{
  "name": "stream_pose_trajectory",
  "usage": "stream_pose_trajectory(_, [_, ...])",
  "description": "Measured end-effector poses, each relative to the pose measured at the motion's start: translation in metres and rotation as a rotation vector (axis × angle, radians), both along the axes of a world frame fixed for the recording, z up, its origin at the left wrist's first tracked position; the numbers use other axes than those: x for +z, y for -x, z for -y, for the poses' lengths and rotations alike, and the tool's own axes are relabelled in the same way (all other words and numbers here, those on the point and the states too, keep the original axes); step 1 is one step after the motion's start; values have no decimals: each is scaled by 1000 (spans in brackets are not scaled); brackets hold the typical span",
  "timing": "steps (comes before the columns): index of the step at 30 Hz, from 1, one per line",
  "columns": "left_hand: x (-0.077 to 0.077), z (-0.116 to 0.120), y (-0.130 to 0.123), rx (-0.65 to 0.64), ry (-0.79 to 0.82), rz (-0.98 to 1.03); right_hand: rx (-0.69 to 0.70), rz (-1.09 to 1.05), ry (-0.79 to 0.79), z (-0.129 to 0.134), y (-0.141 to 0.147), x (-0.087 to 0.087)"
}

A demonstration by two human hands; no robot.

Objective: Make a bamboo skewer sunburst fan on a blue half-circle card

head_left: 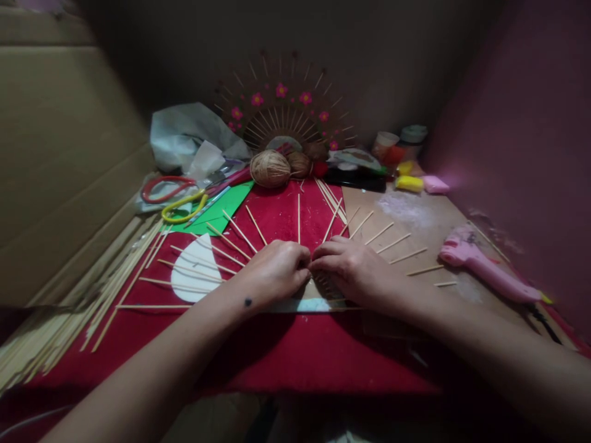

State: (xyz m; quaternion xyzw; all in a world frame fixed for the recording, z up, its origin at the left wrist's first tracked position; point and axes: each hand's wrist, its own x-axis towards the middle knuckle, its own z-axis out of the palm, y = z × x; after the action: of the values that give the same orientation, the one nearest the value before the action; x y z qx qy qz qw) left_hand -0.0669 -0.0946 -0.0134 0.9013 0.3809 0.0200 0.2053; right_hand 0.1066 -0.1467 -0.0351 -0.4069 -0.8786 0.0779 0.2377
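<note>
Thin wooden sticks (298,218) fan out in a half circle from a pale half-round base (307,305) on the red cloth. Over the base, near its upper middle, my left hand (279,267) is closed, fingers curled inward. My right hand (353,266) meets it there with bent fingers pressed together at the tips. Whatever is between the fingertips is hidden or too small to name. Both hands cover the inner ends of several sticks. Under the left-hand sticks lies a white paper piece (187,296) with a rounded side.
Behind stand a flower-decorated stick fan (281,90) and a twine ball (270,168). At left are red-handled scissors (168,179), yellow-handled scissors (178,219), green paper (224,212) and loose sticks (104,301). A pink glue gun (489,267) lies right, on cardboard (364,206).
</note>
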Motion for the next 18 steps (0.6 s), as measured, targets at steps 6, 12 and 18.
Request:
stream_pose_trajectory(6, [3, 4, -3, 17, -22, -34, -4, 100, -38, 0, -1, 1])
stream_pose_trajectory(12, [2, 5, -5, 29, -22, -28, 8, 127, -68, -1, 0, 0])
stream_pose_trajectory(18, [10, 4, 5, 17, 50, 19, 14, 145, -76, 1, -2, -1])
